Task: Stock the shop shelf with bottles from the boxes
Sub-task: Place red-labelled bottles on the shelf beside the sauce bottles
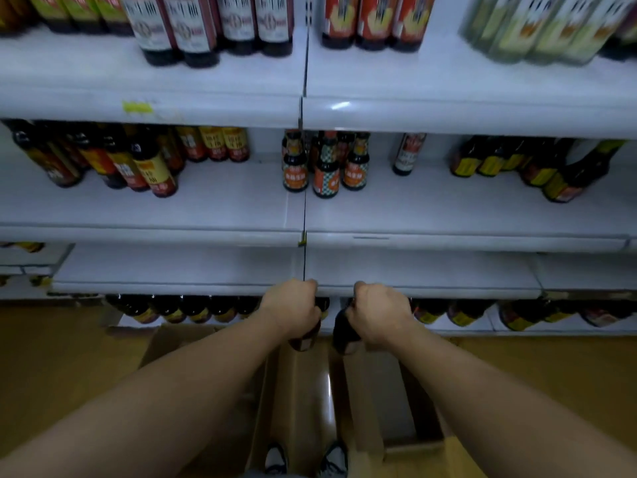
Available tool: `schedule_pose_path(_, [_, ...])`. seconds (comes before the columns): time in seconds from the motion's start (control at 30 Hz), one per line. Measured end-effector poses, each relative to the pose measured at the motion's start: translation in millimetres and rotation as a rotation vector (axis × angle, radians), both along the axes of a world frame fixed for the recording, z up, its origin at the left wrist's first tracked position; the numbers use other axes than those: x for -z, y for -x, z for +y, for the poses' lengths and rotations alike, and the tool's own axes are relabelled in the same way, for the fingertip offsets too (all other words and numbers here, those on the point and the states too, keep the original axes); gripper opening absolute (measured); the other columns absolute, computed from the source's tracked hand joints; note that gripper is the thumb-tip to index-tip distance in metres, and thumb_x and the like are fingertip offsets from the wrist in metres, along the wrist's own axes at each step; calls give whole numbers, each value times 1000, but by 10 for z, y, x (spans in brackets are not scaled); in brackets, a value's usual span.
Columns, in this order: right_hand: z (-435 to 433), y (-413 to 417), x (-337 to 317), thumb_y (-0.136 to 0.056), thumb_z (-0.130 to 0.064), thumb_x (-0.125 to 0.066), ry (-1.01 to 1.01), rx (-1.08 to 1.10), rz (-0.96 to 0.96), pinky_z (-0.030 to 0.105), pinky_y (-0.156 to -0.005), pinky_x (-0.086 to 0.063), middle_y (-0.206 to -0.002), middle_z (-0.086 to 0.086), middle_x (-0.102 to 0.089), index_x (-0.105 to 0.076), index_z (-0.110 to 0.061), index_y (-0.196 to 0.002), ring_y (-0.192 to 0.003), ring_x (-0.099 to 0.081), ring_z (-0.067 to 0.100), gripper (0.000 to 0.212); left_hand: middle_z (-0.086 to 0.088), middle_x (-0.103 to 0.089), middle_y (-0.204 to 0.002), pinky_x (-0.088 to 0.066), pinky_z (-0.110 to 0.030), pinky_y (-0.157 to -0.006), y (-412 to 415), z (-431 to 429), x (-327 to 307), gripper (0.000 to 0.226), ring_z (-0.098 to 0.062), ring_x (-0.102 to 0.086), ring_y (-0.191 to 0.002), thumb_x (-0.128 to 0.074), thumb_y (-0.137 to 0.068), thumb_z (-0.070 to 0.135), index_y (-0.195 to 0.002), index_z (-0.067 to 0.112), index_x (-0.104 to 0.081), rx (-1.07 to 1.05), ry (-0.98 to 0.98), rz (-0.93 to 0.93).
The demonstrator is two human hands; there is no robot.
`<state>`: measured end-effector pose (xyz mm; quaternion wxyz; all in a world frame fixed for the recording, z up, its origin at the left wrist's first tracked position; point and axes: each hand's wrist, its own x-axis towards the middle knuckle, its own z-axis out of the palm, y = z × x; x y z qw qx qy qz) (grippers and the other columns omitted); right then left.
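My left hand (293,307) grips a dark bottle (305,339) by its upper part; only its lower end with a reddish label shows under the fist. My right hand (377,313) grips a second dark bottle (344,331) the same way. Both bottles hang above an open cardboard box (303,381) on the floor, just in front of a white shelf edge (206,288). The shelf board (172,263) behind that edge is bare. The board above it (224,201) carries three small bottles with orange checked labels (325,167) near the middle.
Rows of dark sauce bottles stand on the bottom shelf (193,308), at the middle shelf's left (144,163) and right (537,163), and along the top shelf (213,25). A vertical divider (304,208) splits the shelving. Yellow floor (51,357) flanks the box; my shoes (303,458) show below.
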<state>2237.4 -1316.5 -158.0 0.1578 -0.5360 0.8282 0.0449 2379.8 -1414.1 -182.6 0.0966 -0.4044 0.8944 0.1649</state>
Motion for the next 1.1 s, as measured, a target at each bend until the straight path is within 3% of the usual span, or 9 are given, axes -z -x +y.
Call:
schedule_pose_path(0.23, [-198, 175, -586, -98, -38, -55, 57, -19, 33, 36, -80, -49, -120, 13, -66, -61, -15, -113, -110, -64, 35, 28, -10, -63, -109, -47, -37, -73, 198, -150, -615, 24, -32, -61, -96, -57, -97, 41, -101, 18, -52, 42, 91, 16])
schedule_pose_path(0.47, [-329, 319, -1166, -95, -37, -56, 138, -14, 47, 34, -68, -42, -102, 9, -63, -50, -18, -94, -85, -53, 30, 19, -5, -61, -100, -47, -36, -70, 308, -264, -1213, 20, -30, -61, -95, -56, -94, 40, -96, 22, -50, 71, 143, 50])
schedule_pose_path(0.63, [-359, 371, -1565, -94, -38, -58, 199, 13, 16, 33, -66, -41, -94, 5, -57, -59, -17, -101, -86, -54, 28, 22, -1, -56, -93, -47, -36, -68, 313, -321, -1533, 19, -26, -54, -87, -56, -94, 41, -93, 22, -50, 55, 165, 71])
schedule_pose_path(0.8, [-346, 411, -1959, -92, -41, -62, 275, 7, 40, 34, -60, -41, -87, 4, -57, -57, -17, -89, -82, -57, 27, 24, -3, -61, -90, -55, -40, -72, 307, -350, -1935, 26, -27, -59, -85, -61, -91, 41, -79, 24, -47, 61, 187, 144])
schedule_pose_path(0.97, [-350, 416, -2345, -89, -38, -65, 368, 4, 20, 32, -54, -38, -77, 4, -58, -54, -16, -77, -70, -56, 23, 27, 0, -57, -78, -42, -34, -57, 324, -364, -2351, 27, -21, -56, -73, -64, -89, 38, -74, 23, -47, 88, 219, 202])
schedule_pose_path(1.1, [-338, 425, -2639, -89, -38, -66, 386, 5, 14, 33, -58, -45, -80, 6, -63, -62, -11, -82, -73, -60, 24, 28, 0, -59, -77, -38, -31, -54, 349, -392, -2651, 24, -18, -56, -68, -65, -87, 37, -75, 22, -52, 75, 220, 259])
